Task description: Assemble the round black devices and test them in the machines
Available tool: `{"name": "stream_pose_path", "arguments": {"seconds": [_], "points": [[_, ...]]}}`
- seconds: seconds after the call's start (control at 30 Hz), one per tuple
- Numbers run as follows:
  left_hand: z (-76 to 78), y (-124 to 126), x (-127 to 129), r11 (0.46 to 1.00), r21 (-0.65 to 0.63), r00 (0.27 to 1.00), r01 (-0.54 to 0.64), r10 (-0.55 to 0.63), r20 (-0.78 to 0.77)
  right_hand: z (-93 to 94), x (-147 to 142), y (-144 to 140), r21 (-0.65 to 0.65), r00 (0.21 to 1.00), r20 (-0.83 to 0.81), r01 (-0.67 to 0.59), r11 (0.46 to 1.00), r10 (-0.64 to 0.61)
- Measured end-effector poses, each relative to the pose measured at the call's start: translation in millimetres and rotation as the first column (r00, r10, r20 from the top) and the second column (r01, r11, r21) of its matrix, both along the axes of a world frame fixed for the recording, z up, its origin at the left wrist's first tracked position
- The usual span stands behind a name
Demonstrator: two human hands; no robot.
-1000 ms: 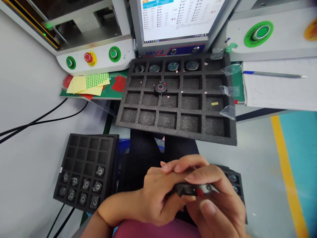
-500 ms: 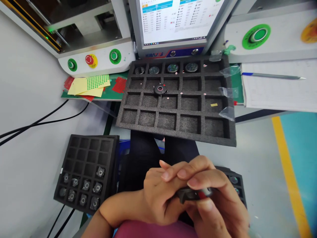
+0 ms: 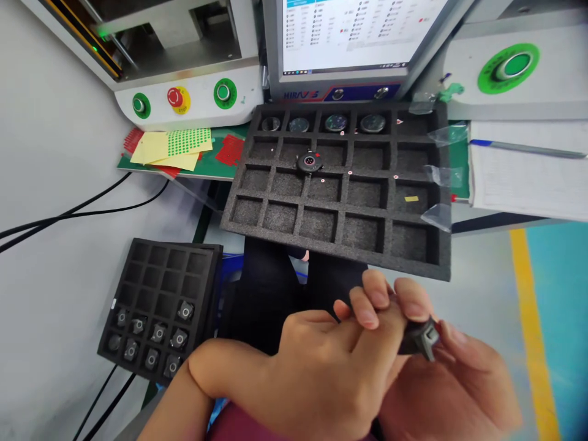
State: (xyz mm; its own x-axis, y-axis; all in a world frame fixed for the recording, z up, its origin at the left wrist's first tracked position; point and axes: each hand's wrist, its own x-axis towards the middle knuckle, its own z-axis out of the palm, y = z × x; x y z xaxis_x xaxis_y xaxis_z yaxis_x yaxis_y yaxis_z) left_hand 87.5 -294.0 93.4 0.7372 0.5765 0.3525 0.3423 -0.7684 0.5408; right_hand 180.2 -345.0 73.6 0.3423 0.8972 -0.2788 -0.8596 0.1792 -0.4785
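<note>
Low on the right, a dark watch case (image 3: 419, 340) with a protruding lug is tilted on edge between my two hands. My right hand (image 3: 473, 373) closes on it with the thumb on one side and curled fingers over the top. My left hand (image 3: 335, 367) is closed against the case from the left, its fingertips partly hidden behind the right fingers. Most of the case is covered by fingers. Beyond them, a round watch case (image 3: 309, 162) lies back up across a divider of the black foam tray (image 3: 294, 242), whose far row holds several round watch pieces (image 3: 336, 123).
Lower left stands another foam tray (image 3: 120, 269) with several wrapped watch parts (image 3: 158, 332). Machines with buttons (image 3: 223, 93) and a monitor (image 3: 340, 37) line the back. Sticker sheets (image 3: 172, 150) lie left; a pen (image 3: 528, 148) rests on paper at right. Cables (image 3: 68, 217) hang left.
Both hands have moved right with the watch case, which has turned so that a lug now faces me. The camera view has shifted slightly; the trays appear unmoved.
</note>
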Motion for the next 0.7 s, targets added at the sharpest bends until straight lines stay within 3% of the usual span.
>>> {"name": "stream_pose_path", "arguments": {"seconds": [0.3, 0.5, 0.7], "points": [[-8.0, 0.5, -0.2, 0.999, -0.021, 0.998, 0.037, -0.036, 0.048, -4.2, 1.3, 5.3, 0.007, 0.996, 0.065, 0.068, 0.998, -0.068], [-2.5, 2.9, 3.1, 0.998, 0.058, 0.999, 0.036, -0.038, 0.036, 3.3, 1.4, 9.4, 0.013, 0.993, 0.075, 0.089, 0.996, -0.089], [1.9, 4.3, 8.6, 0.998, 0.042, 0.998, 0.043, -0.045, 0.046, 6.9, 5.1, 8.4, 0.026, 0.983, 0.109, 0.147, 0.989, -0.149]]}}
